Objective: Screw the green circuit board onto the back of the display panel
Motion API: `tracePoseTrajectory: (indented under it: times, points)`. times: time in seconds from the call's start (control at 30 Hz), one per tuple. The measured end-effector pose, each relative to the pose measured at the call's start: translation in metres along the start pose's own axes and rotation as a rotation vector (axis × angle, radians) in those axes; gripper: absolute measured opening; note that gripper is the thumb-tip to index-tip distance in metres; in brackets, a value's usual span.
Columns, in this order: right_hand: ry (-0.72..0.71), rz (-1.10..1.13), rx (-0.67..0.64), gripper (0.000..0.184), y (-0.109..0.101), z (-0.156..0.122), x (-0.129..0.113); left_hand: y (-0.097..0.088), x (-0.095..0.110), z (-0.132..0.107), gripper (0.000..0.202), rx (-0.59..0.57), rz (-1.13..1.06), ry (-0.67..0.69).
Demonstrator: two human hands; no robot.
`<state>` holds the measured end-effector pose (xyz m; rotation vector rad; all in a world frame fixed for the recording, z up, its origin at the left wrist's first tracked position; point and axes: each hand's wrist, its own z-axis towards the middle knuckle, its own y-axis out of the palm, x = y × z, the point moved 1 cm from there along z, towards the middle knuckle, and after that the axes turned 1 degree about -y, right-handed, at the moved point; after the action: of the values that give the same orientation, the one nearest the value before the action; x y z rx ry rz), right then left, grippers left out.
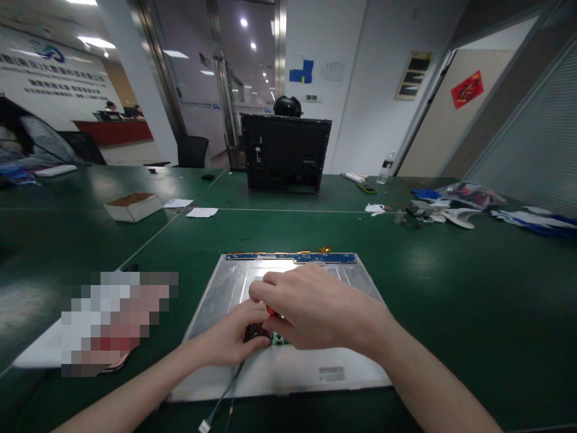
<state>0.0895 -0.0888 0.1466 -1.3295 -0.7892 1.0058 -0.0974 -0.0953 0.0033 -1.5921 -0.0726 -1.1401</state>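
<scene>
A silver metal display panel [225, 282] lies flat on the green table in front of me, with a blue circuit strip [288, 258] along its far edge. My right hand [311, 310] is closed over the panel's middle, gripping a tool with an orange part [271, 311] that barely shows. My left hand [237, 340] is curled beside it, fingers pinched on a small dark part next to a green board [280, 341]. A thin cable [223, 400] runs from there off the panel's near edge.
A black monitor back [285, 153] stands upright at the far side. An open cardboard box [133, 205] and paper slips lie at left. Scattered parts and plastic bags [455, 207] sit at right. A blurred-out patch covers something at near left.
</scene>
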Motion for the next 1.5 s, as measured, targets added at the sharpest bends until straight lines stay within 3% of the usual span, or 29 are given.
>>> tracePoseTrajectory:
  times: [0.13,0.67,0.93,1.2,1.5]
  points:
    - [-0.03,0.01,-0.006,0.023,-0.001,-0.002,0.0,0.003,-0.003,0.0,0.013,-0.001,-0.019,0.006]
    - [0.014,-0.005,-0.017,0.013,0.0,-0.001,-0.001,0.002,-0.004,0.0,0.009,0.003,0.019,0.015]
    - [-0.036,0.03,-0.035,0.022,-0.002,-0.002,-0.003,0.004,-0.006,-0.001,0.017,-0.006,-0.026,0.015]
    - [0.083,-0.108,-0.001,0.013,-0.002,0.002,-0.003,-0.003,0.005,0.001,0.018,0.006,-0.008,0.02]
    - [-0.025,0.009,-0.026,0.019,-0.004,-0.002,-0.005,0.004,-0.008,0.0,0.018,-0.012,-0.015,0.015]
